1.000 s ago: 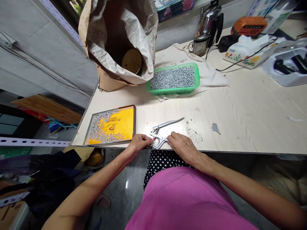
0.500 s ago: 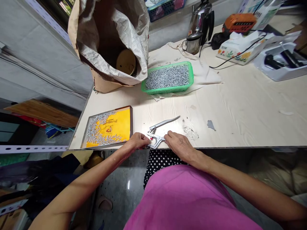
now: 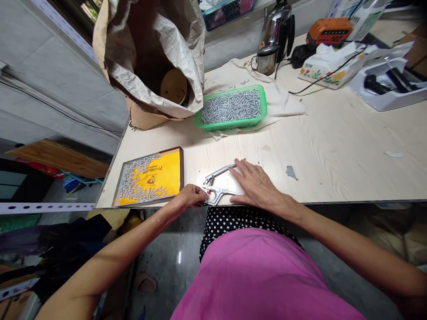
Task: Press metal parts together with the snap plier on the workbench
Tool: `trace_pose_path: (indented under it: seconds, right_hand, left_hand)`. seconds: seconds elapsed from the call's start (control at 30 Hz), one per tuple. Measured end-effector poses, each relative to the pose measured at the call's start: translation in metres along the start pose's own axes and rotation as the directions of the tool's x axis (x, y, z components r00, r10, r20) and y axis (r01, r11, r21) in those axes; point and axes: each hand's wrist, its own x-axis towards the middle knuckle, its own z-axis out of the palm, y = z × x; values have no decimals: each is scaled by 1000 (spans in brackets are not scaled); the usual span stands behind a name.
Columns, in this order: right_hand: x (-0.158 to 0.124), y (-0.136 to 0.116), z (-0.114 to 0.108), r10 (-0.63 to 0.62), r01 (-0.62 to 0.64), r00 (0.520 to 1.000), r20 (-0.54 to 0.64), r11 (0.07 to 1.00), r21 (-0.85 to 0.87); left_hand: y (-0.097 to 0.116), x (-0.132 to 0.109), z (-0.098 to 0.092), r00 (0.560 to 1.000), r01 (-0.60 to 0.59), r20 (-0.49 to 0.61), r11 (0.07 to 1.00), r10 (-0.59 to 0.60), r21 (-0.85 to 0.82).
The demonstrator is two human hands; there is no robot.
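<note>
Right hand (image 3: 256, 186) has shifted forward since half a second ago: it sat bunched at the end of the near handle, and now it lies spread, palm down, across both handles of the pliers (image 3: 216, 191). Its fingertips reach the far handle and its thumb lies along the near one. Left hand (image 3: 190, 195) has not moved. Its fingertips are pinched together at the head of the pliers, where a small red spot shows; what the spot is cannot be told.

Pliers lie flat at the near edge of the pale wood-grain table (image 3: 333, 146), handles splayed apart and pointing right. Below the edge: pink top, black dotted fabric.

Left of the left hand, just beside it: shallow brown-rimmed tray (image 3: 182, 171) with a yellow printed bottom, small silvery metal pieces heaped along its left and near sides. Right of the right hand, apart from it: a small grey scrap (image 3: 291, 172).

Further back, centre: green plastic basket (image 3: 233, 126) full of the same silvery pieces, standing on a white cloth (image 3: 287, 104). Touching the basket's left end: open paper sack (image 3: 150, 58), a round yellow container (image 3: 173, 86) inside.

Far edge: steel kettle (image 3: 275, 35), orange device (image 3: 330, 30), flower-printed tissue pack (image 3: 325, 66), white tray (image 3: 367, 91) with black parts.
</note>
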Motion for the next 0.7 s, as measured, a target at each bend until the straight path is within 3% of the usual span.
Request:
trace_pose_path:
  seconds: [0.2, 0.47, 0.7]
  right_hand:
    - [11, 19, -6, -8, 11, 990, 138, 1000, -21]
    - [15, 32, 1, -143, 140, 975, 168, 990, 35]
    - [18, 25, 3, -88, 88, 989, 118, 996, -1]
  left_hand:
    - [-2, -2, 2, 999, 5, -50, 1000, -4, 8]
    - [-9, -1, 6, 992, -19, -121, 1000, 21, 21]
    - [-10, -2, 7, 990, -31, -136, 999, 32, 12]
